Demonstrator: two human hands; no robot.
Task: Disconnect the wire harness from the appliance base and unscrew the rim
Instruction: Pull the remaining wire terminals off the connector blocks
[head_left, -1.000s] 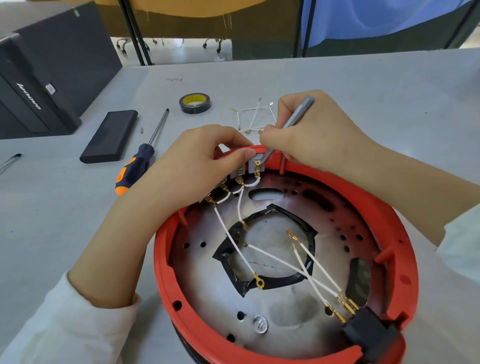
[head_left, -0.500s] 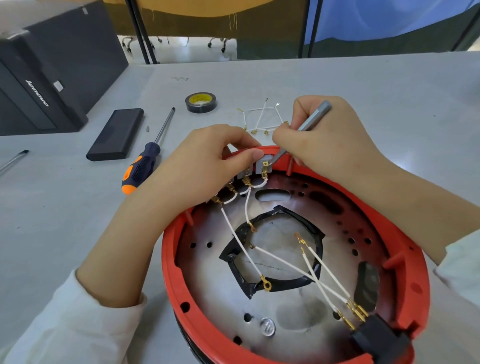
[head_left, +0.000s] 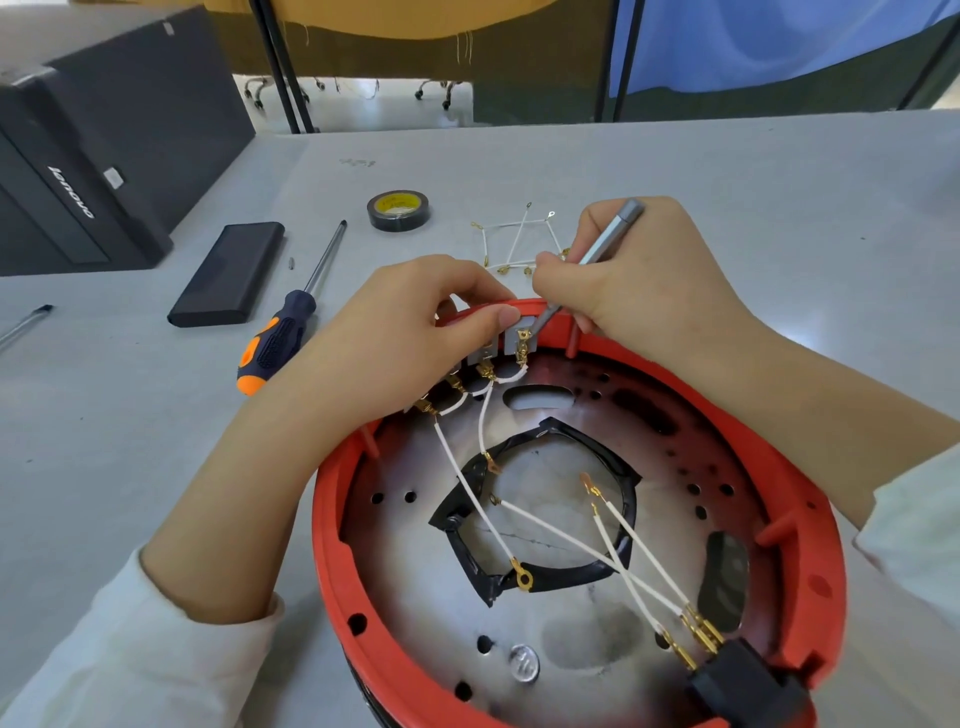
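Head view: white wires (head_left: 470, 480) lay inside the red base (head_left: 826, 561); left hand (head_left: 395, 338) pinched its far rim, right hand (head_left: 639, 275) gripped a tool (head_left: 597, 254) pen-style.

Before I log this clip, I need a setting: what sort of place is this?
Probably a repair or electronics workbench: a grey table with a screwdriver, a tape roll and loose wires beside an opened appliance base.

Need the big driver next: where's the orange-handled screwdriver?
Head view, left of the red rim: the orange-handled screwdriver lies on the table, between the black case and the left hand.
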